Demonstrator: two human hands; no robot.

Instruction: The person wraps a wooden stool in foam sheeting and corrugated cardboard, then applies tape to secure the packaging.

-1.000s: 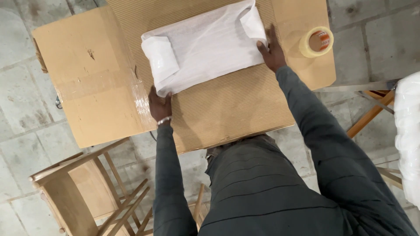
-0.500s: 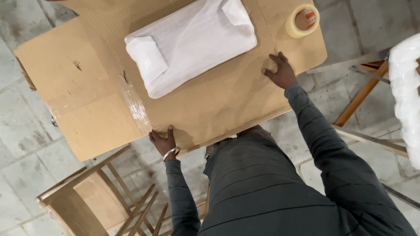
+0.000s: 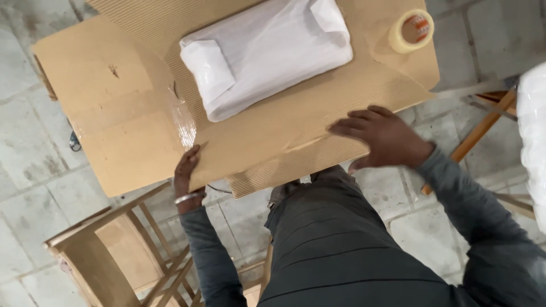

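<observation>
While the left hand (image 3: 187,173) pinches the near edge of the corrugated cardboard sheet (image 3: 273,131) at seven o'clock, seemingly to lift it, the right hand (image 3: 381,136) lies flat and open at four o'clock, pressing it down below the white wrapped bundle (image 3: 267,54) and tape roll (image 3: 410,29).

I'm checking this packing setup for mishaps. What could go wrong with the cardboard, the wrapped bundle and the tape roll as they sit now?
1. The corrugated sheet overhangs its support at the near edge, where the left hand grips it and the right hand presses flat. Lifting it unevenly may tip the white wrapped bundle sideways.
2. The tape roll lies loose near the far right corner; a jolt to the sheet might knock it to the floor.
3. The wooden chair stands close by the left arm and could catch it.
</observation>
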